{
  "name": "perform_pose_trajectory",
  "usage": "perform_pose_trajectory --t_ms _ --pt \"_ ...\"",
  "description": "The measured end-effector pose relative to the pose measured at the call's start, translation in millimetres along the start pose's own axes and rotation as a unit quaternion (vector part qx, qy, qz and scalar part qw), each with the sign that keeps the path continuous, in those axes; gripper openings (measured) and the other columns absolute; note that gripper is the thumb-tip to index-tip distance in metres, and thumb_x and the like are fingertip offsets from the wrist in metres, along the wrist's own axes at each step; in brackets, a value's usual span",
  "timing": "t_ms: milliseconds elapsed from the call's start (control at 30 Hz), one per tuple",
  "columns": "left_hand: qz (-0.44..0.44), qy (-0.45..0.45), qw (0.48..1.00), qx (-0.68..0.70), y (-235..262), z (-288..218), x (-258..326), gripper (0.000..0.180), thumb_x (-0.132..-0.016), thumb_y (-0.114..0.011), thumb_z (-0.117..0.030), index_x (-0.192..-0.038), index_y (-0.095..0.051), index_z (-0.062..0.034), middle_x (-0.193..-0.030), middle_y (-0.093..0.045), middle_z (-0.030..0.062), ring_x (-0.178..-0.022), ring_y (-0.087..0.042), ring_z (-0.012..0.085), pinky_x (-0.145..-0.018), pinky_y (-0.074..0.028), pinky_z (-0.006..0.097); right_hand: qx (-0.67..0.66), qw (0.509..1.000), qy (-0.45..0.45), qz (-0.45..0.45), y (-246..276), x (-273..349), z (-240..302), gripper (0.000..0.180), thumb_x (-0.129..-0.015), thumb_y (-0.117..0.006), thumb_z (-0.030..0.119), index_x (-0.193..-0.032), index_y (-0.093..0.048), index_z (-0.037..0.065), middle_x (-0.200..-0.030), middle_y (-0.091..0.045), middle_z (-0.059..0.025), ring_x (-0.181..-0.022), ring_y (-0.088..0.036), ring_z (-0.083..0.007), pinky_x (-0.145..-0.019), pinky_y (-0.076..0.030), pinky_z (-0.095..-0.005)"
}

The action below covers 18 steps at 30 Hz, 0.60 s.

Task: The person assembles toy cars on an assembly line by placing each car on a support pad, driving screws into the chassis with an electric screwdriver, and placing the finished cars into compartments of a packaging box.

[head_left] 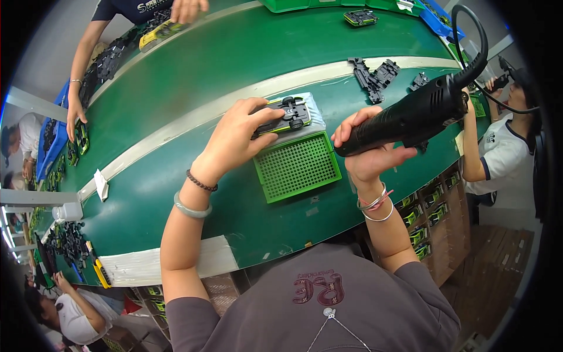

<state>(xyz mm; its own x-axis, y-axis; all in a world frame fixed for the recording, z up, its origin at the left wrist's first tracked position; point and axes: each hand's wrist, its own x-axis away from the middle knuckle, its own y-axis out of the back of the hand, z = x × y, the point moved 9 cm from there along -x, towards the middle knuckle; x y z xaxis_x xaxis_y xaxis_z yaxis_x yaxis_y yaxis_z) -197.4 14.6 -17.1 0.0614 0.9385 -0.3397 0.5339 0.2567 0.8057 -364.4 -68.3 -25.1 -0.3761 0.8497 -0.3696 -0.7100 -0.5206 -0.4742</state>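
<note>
My left hand point(237, 134) grips a toy car point(292, 114) that lies wheels up, its black underside and bright green edge showing. The fingers cover one end of it. Beneath the car is a pale blue pad point(316, 112). In my right hand point(368, 154) is a black corded electric screwdriver point(404, 114), the fingers wrapped round its body. Its thin tip points left, above the right edge of a shallow green perforated basket point(298, 167), apart from the car. The basket sits on the near side of the pad.
Black plastic chassis parts point(372, 79) lie beyond the screwdriver. Another toy car point(360, 17) stands at the far side. A yellow-handled cutter point(98, 267) and a heap of black parts point(67, 243) are at left. Co-workers sit around; one co-worker's hand point(75, 114) reaches toward cars at far left.
</note>
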Motion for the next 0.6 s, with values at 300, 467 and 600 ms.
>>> perform_pose_trajectory --t_ms 300,467,600 --pt "0.033 0.019 0.999 0.008 -4 4 1 0.04 -0.074 -0.068 -0.014 -0.113 -0.059 -0.0116 -0.114 -0.051 0.0119 -0.106 -0.048 0.0291 -0.09 -0.042 0.037 0.017 1.0 0.0 0.012 -1 3 -5 0.099 -0.054 -0.027 0.092 -0.086 -0.045 0.0 -0.062 -0.049 -0.0073 -0.054 -0.053 -0.0173 -0.048 -0.044 -0.027" --pt "0.03 0.019 0.999 0.003 -3 5 1 0.04 -0.074 -0.068 -0.014 -0.112 -0.059 -0.0117 -0.114 -0.051 0.012 -0.106 -0.048 0.0292 -0.09 -0.041 0.037 0.065 0.997 -0.017 -0.022 0 5 -10 0.098 -0.054 -0.018 0.094 -0.083 -0.042 0.003 -0.058 -0.048 -0.0079 -0.05 -0.049 -0.0171 -0.048 -0.043 -0.0289" --pt "0.03 0.019 0.999 -0.001 -3 5 2 0.04 -0.074 -0.068 -0.014 -0.113 -0.059 -0.0119 -0.115 -0.051 0.012 -0.106 -0.048 0.0293 -0.091 -0.041 0.037 0.108 0.994 -0.023 -0.023 -5 5 -12 0.096 -0.055 -0.025 0.093 -0.085 -0.042 0.003 -0.059 -0.048 -0.007 -0.05 -0.05 -0.0168 -0.047 -0.042 -0.0269"
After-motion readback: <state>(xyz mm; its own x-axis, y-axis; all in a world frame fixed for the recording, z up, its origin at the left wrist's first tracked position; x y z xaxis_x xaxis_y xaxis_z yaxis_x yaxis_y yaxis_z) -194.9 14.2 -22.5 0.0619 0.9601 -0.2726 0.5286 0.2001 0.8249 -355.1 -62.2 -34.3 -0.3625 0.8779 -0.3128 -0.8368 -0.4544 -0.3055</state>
